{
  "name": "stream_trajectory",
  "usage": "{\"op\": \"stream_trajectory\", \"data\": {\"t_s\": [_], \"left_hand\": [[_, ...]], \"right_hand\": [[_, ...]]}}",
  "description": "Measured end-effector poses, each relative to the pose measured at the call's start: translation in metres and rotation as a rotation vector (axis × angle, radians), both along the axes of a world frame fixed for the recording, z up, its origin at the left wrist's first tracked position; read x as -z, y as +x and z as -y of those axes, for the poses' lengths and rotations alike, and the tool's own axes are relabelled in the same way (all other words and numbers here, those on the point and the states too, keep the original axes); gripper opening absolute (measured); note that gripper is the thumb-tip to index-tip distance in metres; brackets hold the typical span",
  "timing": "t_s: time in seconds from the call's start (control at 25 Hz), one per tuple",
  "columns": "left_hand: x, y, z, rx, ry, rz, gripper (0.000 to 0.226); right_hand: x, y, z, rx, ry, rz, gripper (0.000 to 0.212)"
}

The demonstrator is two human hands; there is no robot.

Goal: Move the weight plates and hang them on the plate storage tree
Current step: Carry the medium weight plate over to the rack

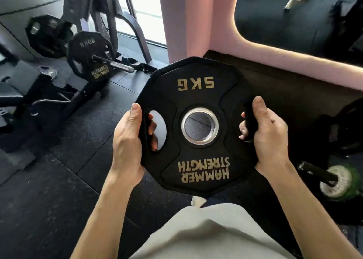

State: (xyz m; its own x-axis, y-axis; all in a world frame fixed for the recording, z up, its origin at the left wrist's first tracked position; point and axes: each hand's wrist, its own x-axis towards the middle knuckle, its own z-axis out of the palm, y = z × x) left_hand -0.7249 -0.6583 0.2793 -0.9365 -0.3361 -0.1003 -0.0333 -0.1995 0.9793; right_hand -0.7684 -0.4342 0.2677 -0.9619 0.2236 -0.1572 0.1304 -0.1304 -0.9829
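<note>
Black rubber floor tiles [82,140] spread under me, with a pink wall [196,19] in the upper middle of the frame. At centre frame I hold a black 5 kg weight plate [194,93] off the floor, gold lettering upside down to me. My left hand [127,138] grasps its left grip slot, fingers curled through; my right hand [269,136] grasps the right slot likewise. At upper left a larger plate [88,48] hangs on a steel peg [114,63] of a rack.
</note>
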Motion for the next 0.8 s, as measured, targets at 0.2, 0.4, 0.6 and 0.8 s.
{"op": "stream_trajectory", "data": {"t_s": [0.2,0.4,0.6,0.8], "left_hand": [[-0.011,-0.152,0.020,0.028,0.011,0.002,0.044],[-0.014,-0.292,0.049,0.088,0.025,-0.007,0.044],[-0.005,-0.454,0.088,0.191,0.013,-0.047,0.040],[-0.020,-0.603,0.110,0.325,0.041,-0.005,0.039]], "right_hand": [[-0.014,-0.147,0.019,0.024,0.013,0.012,0.045],[-0.019,-0.269,0.047,0.105,0.014,0.003,0.044],[-0.007,-0.407,0.085,0.228,-0.033,-0.016,0.043],[-0.014,-0.526,0.112,0.363,-0.081,-0.021,0.041]]}}
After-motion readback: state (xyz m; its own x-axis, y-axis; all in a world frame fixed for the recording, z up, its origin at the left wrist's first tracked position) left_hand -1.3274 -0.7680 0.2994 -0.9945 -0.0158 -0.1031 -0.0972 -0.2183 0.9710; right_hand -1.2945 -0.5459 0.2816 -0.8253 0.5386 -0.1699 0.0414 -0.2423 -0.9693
